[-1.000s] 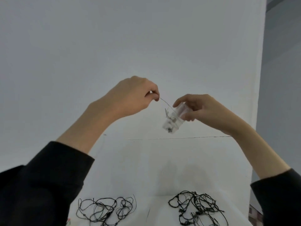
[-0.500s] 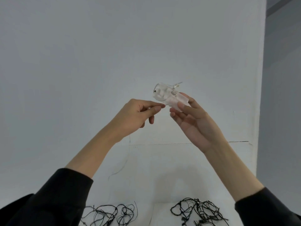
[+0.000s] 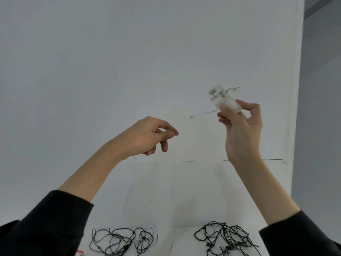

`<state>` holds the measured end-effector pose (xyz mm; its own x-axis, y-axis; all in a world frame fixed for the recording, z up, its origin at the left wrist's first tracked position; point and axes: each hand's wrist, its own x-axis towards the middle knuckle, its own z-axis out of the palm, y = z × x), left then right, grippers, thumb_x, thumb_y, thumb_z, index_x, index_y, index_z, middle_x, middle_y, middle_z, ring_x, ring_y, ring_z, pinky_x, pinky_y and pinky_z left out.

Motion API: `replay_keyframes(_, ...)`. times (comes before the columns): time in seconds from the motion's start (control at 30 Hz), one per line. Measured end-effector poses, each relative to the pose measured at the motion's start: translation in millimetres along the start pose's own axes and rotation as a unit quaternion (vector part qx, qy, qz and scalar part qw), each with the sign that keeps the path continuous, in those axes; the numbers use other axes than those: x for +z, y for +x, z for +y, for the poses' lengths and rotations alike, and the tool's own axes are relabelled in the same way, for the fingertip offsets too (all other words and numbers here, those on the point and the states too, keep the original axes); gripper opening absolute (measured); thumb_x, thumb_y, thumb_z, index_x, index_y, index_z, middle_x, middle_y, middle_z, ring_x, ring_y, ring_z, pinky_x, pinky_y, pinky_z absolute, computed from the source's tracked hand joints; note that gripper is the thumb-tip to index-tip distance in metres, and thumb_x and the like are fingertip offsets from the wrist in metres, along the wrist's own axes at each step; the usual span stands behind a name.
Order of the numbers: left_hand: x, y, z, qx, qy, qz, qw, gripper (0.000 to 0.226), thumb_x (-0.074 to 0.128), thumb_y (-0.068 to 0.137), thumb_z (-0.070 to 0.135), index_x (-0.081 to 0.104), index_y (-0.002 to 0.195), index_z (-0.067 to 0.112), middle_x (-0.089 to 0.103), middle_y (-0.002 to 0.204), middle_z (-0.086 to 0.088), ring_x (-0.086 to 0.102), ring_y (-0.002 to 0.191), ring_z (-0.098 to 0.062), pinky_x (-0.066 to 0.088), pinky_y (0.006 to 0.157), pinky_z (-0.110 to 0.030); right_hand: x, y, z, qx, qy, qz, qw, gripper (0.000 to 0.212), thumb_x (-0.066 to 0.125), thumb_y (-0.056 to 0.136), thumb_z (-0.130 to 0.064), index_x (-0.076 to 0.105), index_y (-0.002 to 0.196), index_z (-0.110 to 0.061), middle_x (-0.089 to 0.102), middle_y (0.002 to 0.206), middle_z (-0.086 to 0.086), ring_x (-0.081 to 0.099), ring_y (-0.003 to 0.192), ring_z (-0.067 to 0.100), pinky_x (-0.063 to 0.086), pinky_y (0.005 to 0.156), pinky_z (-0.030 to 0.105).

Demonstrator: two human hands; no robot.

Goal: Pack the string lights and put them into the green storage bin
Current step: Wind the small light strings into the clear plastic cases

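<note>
String lights (image 3: 220, 94) sit wound on a clear case (image 3: 230, 105) at upper right, my right hand (image 3: 241, 130)'s grip closed round it. My left hand (image 3: 147, 137)'s grip is narrow, pinching the loose wire (image 3: 208, 112) at centre. I should hold that wire taut and lay even turns.

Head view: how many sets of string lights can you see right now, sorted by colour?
Black string lights: 2, a left tangle and a right tangle, both lying loose.
Silver-wire string lights: 1, blurred, gripped by the right hand.
Total: 3
</note>
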<state>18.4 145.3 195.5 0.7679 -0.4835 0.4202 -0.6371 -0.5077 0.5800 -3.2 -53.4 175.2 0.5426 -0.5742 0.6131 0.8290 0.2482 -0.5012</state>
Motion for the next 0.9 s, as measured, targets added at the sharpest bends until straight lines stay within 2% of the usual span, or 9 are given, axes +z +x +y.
replay_keyframes(0.07, -2.4, -3.4, -1.4, 0.016, 0.009, -0.002, 1.000, 0.018, 0.052, 0.095, 0.024, 0.070, 0.100, 0.022, 0.062, 0.058, 0.006, 0.036, 0.035, -0.009, 0.030, 0.039, -0.014, -10.6, 2.4, 3.1, -0.093, -0.168, -0.001, 0.981, 0.027, 0.065, 0.082, -0.002, 0.047, 0.087, -0.022, 0.059, 0.072, 0.006, 0.051, 0.065, 0.018, 0.043, 0.065, 0.024)
replay_keyframes(0.13, -5.1, -6.5, -0.9, 0.029, 0.011, 0.004, 1.000, 0.018, 0.054, 0.094, 0.025, 0.072, 0.096, 0.022, 0.061, 0.056, 0.006, 0.034, 0.037, -0.010, 0.030, 0.039, -0.014, -18.9, 1.5, 7.6, -0.163, -0.312, -0.031, 0.936, 0.022, 0.065, 0.082, -0.006, 0.051, 0.090, -0.020, 0.052, 0.067, -0.001, 0.045, 0.061, 0.011, 0.038, 0.061, 0.017)
replay_keyframes(0.27, -10.0, -14.0, 4.7, 0.069, 0.101, 0.027, 0.992, 0.013, 0.062, 0.088, 0.030, 0.074, 0.086, 0.025, 0.061, 0.054, 0.008, 0.040, 0.038, -0.002, 0.032, 0.041, -0.009, -31.8, -5.1, 13.0, -0.208, -0.483, -0.121, 0.842, 0.019, 0.061, 0.083, -0.002, 0.056, 0.099, -0.011, 0.054, 0.071, -0.002, 0.049, 0.063, 0.014, 0.035, 0.057, 0.011)
replay_keyframes(0.37, -13.1, -20.4, 12.7, 0.096, 0.192, 0.048, 0.975, 0.013, 0.062, 0.088, 0.031, 0.073, 0.082, 0.027, 0.060, 0.054, 0.009, 0.047, 0.047, 0.003, 0.035, 0.047, -0.010, -40.1, -11.4, 15.3, -0.164, -0.582, -0.217, 0.767, 0.025, 0.055, 0.083, -0.001, 0.056, 0.101, -0.018, 0.057, 0.074, 0.005, 0.046, 0.061, 0.009, 0.037, 0.056, 0.024)
replay_keyframes(0.5, -10.6, -17.3, 19.5, 0.142, 0.316, 0.113, 0.931, 0.015, 0.057, 0.090, 0.035, 0.071, 0.087, 0.029, 0.052, 0.058, 0.019, 0.048, 0.052, 0.001, 0.031, 0.053, -0.015, -43.2, -23.9, 10.2, 0.015, -0.568, -0.415, 0.711, 0.029, 0.059, 0.079, -0.003, 0.061, 0.092, -0.028, 0.051, 0.056, -0.011, 0.041, 0.052, 0.008, 0.036, 0.052, 0.017)
replay_keyframes(0.57, -8.8, -13.6, 15.9, 0.155, 0.328, 0.129, 0.923, 0.017, 0.055, 0.092, 0.034, 0.071, 0.090, 0.028, 0.051, 0.060, 0.019, 0.046, 0.054, 0.002, 0.033, 0.056, -0.018, -42.6, -31.4, 5.5, 0.135, -0.475, -0.496, 0.714, 0.027, 0.064, 0.080, -0.001, 0.063, 0.096, -0.022, 0.054, 0.058, -0.011, 0.044, 0.057, 0.006, 0.042, 0.062, 0.019)
replay_keyframes(0.67, -7.5, -7.8, 2.2, 0.134, 0.300, 0.117, 0.937, 0.015, 0.057, 0.091, 0.034, 0.071, 0.089, 0.027, 0.051, 0.058, 0.020, 0.048, 0.052, 0.001, 0.034, 0.055, -0.018, -45.5, -38.7, -2.9, 0.249, -0.292, -0.532, 0.754, 0.030, 0.065, 0.079, 0.010, 0.063, 0.101, -0.012, 0.069, 0.081, 0.005, 0.057, 0.069, 0.015, 0.049, 0.070, 0.023)
replay_keyframes(0.8, -0.4, -5.9, -17.7, 0.100, 0.198, 0.074, 0.972, 0.012, 0.063, 0.087, 0.032, 0.071, 0.079, 0.028, 0.061, 0.057, 0.009, 0.052, 0.051, 0.000, 0.036, 0.049, -0.011, -52.9, -41.5, -0.7, 0.295, -0.069, -0.479, 0.823, 0.034, 0.067, 0.070, 0.008, 0.068, 0.095, -0.016, 0.068, 0.079, 0.012, 0.060, 0.065, 0.020, 0.051, 0.068, 0.026)
replay_keyframes(0.9, 4.1, -6.7, -25.1, 0.077, 0.110, 0.065, 0.989, 0.014, 0.063, 0.087, 0.028, 0.071, 0.075, 0.027, 0.061, 0.054, 0.008, 0.046, 0.044, -0.002, 0.035, 0.047, -0.011, -52.8, -42.9, 6.9, 0.303, 0.043, -0.400, 0.864, 0.042, 0.081, 0.059, -0.001, 0.065, 0.096, -0.011, 0.066, 0.080, 0.013, 0.061, 0.065, 0.021, 0.053, 0.066, 0.025)
